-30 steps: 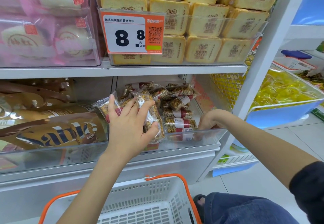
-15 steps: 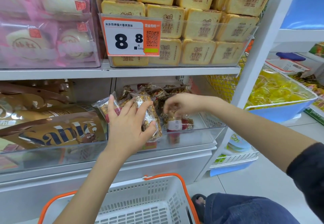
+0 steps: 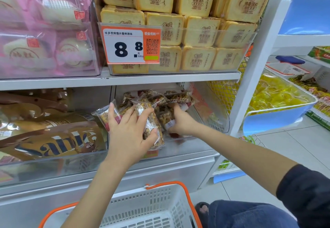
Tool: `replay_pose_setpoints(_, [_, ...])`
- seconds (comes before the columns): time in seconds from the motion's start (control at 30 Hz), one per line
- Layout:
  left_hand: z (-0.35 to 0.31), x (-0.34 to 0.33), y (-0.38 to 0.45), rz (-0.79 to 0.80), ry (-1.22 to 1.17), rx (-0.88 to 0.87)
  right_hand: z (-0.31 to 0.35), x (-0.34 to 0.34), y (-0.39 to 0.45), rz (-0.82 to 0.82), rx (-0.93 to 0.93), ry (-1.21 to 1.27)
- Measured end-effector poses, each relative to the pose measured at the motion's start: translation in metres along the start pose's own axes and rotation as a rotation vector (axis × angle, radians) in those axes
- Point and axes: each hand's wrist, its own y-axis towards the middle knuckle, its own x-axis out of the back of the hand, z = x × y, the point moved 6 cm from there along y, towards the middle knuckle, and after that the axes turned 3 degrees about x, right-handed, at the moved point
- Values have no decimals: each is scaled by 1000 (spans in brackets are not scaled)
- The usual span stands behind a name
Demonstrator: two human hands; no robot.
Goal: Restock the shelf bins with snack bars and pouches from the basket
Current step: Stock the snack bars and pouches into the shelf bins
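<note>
A clear bin (image 3: 205, 138) on the lower shelf holds a heap of wrapped snack bars (image 3: 171, 99), grain-and-nut bars in see-through wrappers with red and white labels. Left of it another clear bin (image 3: 53, 158) holds brown and gold pouches (image 3: 51, 143); the front one reads "Sable" in white and blue letters. On the shelf above, a clear bin (image 3: 210, 67) is stacked with yellow square packs (image 3: 198, 58) printed in Chinese. Beside that, a clear box (image 3: 53, 70) holds pink-wrapped round cakes (image 3: 71, 52). A white basket (image 3: 153, 204) with orange handles sits below the arms; its contents cannot be made out. To the far right a blue tub (image 3: 278, 118) holds yellow wrapped sweets.

The left hand (image 3: 130, 131) grips a bundle of bars (image 3: 151, 120) at the bin's front left: thumb curled round the bundle's right side, fingers spread over its top, with one wrapper end sticking out past the little finger. The right hand (image 3: 180, 122) is inside the same bin, just right of the bundle, its fingers curled round bars at the foot of the heap; a white label shows beside the knuckles. The rest of the heap lies beyond both sets of fingertips.

A price tag (image 3: 131, 45) on the upper bin reads "8.8", "500g", with a QR code and Chinese text.
</note>
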Motion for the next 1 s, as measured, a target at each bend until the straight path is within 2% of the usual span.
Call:
replay_pose_setpoints(0.07, [0,-1,0,6,7,-6,-3,21,-2,49,53,-138])
replay_pose_setpoints(0.2, [0,-1,1,14,4,-6,-20,30,-4,382,101,-225])
replay_pose_setpoints(0.4, [1,-1,0,30,4,-2,-11,11,5,343,191,-265])
replay_pose_setpoints(0.5, [1,-2,1,31,-4,-5,-18,13,-4,478,139,-141])
replay_pose_setpoints(0.57, [1,-4,1,36,-1,-7,-20,3,-11,520,110,-144])
replay_pose_setpoints(0.7, [2,-5,1,26,-10,-6,-16,-1,-6,530,228,-508])
replay_pose_setpoints(0.77, [2,-5,1,22,-22,-16,-15,-4,-4,493,263,-557])
replay_pose_setpoints(0.9, [2,-3,1,39,-40,-15,-7,-4,-1,356,294,-379])
replay_pose_setpoints(0.93, [3,-2,1,43,-53,-13,-5,6,0,280,264,-292])
replay_pose_setpoints(1.0, [3,-1,1,47,-65,-12,-11,39,5,19,164,-159])
